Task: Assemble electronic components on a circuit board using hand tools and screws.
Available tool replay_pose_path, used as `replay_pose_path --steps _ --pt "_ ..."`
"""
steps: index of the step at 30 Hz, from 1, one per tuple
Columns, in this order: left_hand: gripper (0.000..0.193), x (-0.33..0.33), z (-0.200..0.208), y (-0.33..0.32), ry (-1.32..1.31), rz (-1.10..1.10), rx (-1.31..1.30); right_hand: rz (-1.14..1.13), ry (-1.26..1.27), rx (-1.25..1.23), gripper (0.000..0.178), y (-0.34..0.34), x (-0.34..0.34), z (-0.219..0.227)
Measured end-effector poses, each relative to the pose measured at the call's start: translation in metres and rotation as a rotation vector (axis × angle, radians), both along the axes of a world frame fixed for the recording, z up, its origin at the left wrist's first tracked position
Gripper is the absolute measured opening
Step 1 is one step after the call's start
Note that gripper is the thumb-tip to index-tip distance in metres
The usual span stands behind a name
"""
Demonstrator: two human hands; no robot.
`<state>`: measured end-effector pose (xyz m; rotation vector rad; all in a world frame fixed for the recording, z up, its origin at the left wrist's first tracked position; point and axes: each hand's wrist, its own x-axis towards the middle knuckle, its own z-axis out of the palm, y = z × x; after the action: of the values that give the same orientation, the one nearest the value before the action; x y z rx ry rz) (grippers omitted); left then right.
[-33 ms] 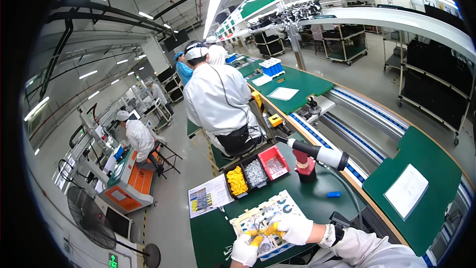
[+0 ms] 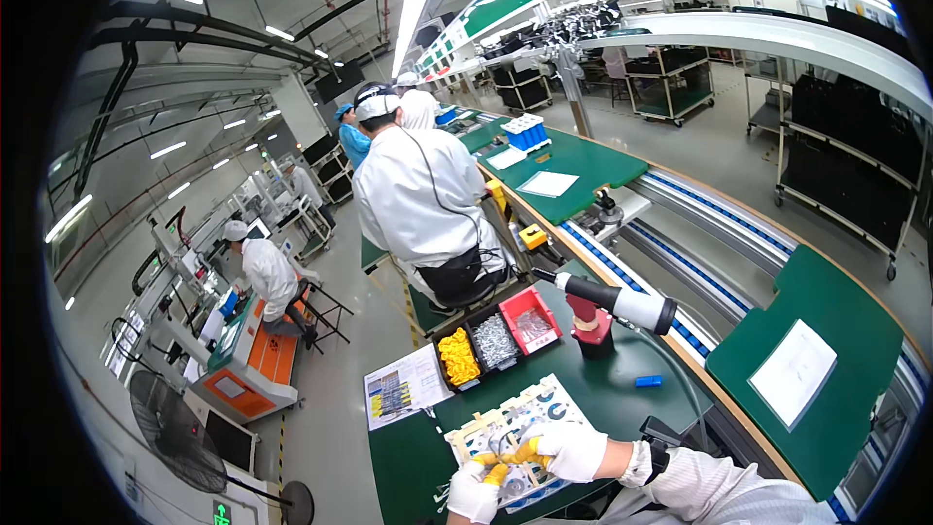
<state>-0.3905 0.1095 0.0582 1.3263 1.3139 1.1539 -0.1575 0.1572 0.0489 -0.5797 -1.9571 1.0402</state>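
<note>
My left hand and my right hand wear white gloves with yellow fingertips. Their fingers are bent and nearly meet over a cream and white panel-like assembly with cutouts and round parts. Both hands are closed in a pinch; whatever sits between the fingertips is too small and too covered to name. A thin dark curved piece shows just beyond the fingers. The assembly lies on the green worktop, its near part hidden under my hands.
Beyond the assembly stand bins of yellow parts, metal screws and small pieces in a red bin. A printed sheet lies left. To the right are a black-and-white powered tool and a blue block. A co-worker sits ahead.
The whole view has shifted slightly, so the scene sits a little further left. My hands keep nearly the same pinched pose over the assembly.
</note>
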Motion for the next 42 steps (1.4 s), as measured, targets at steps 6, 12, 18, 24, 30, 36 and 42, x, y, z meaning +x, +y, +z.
replay_pose_path --steps 6,12,18,24,30,36,42 --pt "0.015 0.013 0.035 -0.007 0.321 0.033 0.057 0.016 0.121 -0.19 0.025 0.002 -0.005 -0.019" --pt "0.02 0.014 0.028 -0.012 0.378 0.06 0.134 -0.043 -0.145 -0.031 0.028 -0.004 -0.004 -0.001" --pt "0.018 0.009 0.018 -0.008 0.216 0.133 -0.088 -0.065 -0.186 -0.076 0.026 -0.005 0.0 0.021" --pt "0.016 0.02 0.038 0.003 0.308 0.018 -0.088 -0.208 -0.139 -0.1 0.014 -0.005 0.005 0.026" --pt "0.021 0.016 0.029 -0.006 0.004 0.023 -0.189 -0.186 -0.152 -0.221 0.013 -0.013 0.0 0.036" --pt "0.022 0.017 0.031 -0.007 -0.05 -0.01 -0.223 -0.151 -0.086 0.059 0.01 -0.015 0.006 0.031" --pt "0.02 0.008 0.013 -0.009 -0.137 -0.031 -0.122 -0.067 -0.158 0.187 0.022 -0.016 0.004 0.04"
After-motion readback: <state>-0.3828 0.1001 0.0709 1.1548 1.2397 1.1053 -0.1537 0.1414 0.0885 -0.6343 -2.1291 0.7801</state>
